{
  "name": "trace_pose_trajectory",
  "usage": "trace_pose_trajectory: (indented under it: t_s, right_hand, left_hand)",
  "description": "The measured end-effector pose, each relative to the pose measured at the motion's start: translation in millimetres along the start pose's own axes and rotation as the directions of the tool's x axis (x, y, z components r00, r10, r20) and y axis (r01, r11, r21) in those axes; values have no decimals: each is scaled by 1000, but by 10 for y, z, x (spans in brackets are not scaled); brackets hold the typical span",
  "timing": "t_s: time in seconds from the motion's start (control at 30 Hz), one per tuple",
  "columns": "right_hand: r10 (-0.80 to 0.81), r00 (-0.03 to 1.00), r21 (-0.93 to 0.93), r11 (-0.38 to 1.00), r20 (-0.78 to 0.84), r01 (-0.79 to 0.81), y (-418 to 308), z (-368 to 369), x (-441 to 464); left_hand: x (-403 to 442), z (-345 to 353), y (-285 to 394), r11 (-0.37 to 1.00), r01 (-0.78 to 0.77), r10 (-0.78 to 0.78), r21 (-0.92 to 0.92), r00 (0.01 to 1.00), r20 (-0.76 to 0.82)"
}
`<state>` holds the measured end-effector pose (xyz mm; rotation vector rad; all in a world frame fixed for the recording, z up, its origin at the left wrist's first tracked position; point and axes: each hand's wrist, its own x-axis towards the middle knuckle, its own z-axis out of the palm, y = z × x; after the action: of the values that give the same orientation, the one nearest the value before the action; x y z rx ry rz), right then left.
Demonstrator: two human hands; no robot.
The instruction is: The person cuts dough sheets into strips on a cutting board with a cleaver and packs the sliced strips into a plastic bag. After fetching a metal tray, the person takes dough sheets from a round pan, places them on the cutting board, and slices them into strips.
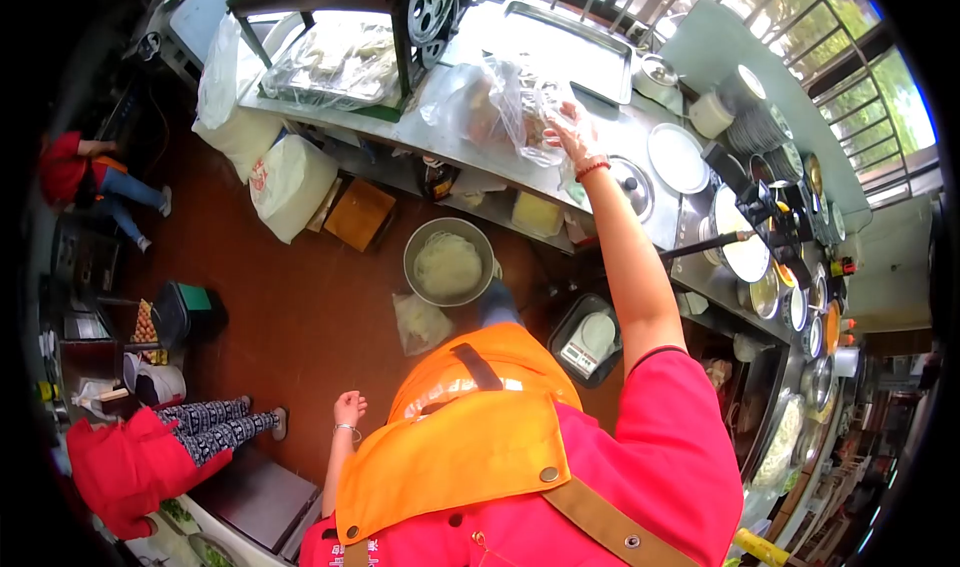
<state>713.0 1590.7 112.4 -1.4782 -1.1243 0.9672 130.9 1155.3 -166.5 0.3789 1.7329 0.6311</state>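
Bag (497, 107) lengthwise along counter (622, 125); right hand (572, 134) at right end, grip unclear; left hand (350, 408) empty.

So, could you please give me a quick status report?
Right hand at the clear plastic bag on the counter. Left hand lowered, away from it. Metal tray close behind bag.

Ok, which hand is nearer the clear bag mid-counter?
Right. The right hand is at the right edge of the clear bag; the left hand is down beside the apron, well away from it.

The floor (300, 307) is reddish-brown, the windows (868, 92) barred.
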Motion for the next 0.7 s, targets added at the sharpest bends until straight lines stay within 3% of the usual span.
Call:
trace_pose_trajectory:
  t_s: [0.03, 0.13, 0.2, 0.27, 0.33, 0.4, 0.5, 0.57, 0.63, 0.7]
  right_hand:
    - [141, 990, 152, 979, -15, -138, -64, 9, 198]
    - [183, 980, 94, 977, 76, -189, -34, 55, 656]
    - [268, 948, 251, 919, 173, -305, 6, 91, 702]
    - [435, 831, 298, 789, 345, -537, -5, 127, 709]
    - [169, 750, 458, 700, 640, -548, 82, 63, 649]
    - [204, 829, 399, 800, 521, -448, -328, 114, 440]
    - [219, 858, 367, 834, 464, -412, -538, 163, 502]
    - [158, 864, 339, 874, 478, -347, -644, 143, 585]
    - [100, 862, 343, 890, 497, -301, -723, 128, 657]
    - [123, 834, 343, 872, 538, -350, -888, 65, 698]
  left_hand:
    - [6, 124, 181, 1000, -2, 2, 29, 1000, 6]
    - [-4, 634, 844, 989, -148, 146, 31, 988, 47]
    - [-140, 1061, 1508, 971, -233, 236, -51, 969, 68]
    - [-321, 1507, 2288, 941, -317, 329, -120, 939, 101]
    - [-460, 1950, 3084, 894, -409, 438, -184, 884, 165]
    - [-573, 2420, 3881, 827, -496, 555, -265, 796, 241]
    - [-698, 3130, 4994, 728, -600, 686, -332, 643, 341]
    - [-692, 3529, 5550, 743, -547, 670, -386, 615, 416]
    - [-658, 3786, 5917, 783, -384, 617, -490, 580, 532]
    - [-850, 3930, 6067, 793, -491, 596, -362, 495, 632]
